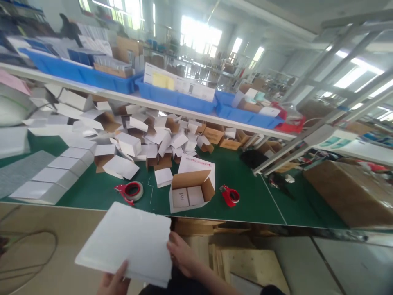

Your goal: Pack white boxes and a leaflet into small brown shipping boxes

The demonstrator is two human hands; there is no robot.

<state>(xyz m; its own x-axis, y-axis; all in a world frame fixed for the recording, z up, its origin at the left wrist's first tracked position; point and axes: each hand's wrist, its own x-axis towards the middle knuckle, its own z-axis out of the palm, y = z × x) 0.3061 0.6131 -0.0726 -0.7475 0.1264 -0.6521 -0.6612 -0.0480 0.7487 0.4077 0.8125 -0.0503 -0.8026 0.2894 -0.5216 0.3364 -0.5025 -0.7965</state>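
Note:
A flat white cardboard piece (129,241), perhaps a folded carton, is held in front of the green bench's near edge. My left hand (116,280) grips its lower edge, thumb on top. At its right edge is my right hand (181,252), fingers curled around it. Beyond it on the bench, an open box (190,207) with white outer walls and brown inner walls holds smaller white boxes. A red tape dispenser (132,191) lies to the left of that box, and another red tape dispenser (229,196) lies to its right.
A row of closed white boxes (58,172) stands on the left of the green bench (254,205). Behind lies a heap of open white boxes (166,135). Blue bins (176,99) rest on a shelf above. A large brown carton (350,192) sits at right; wooden boards (254,266) are below.

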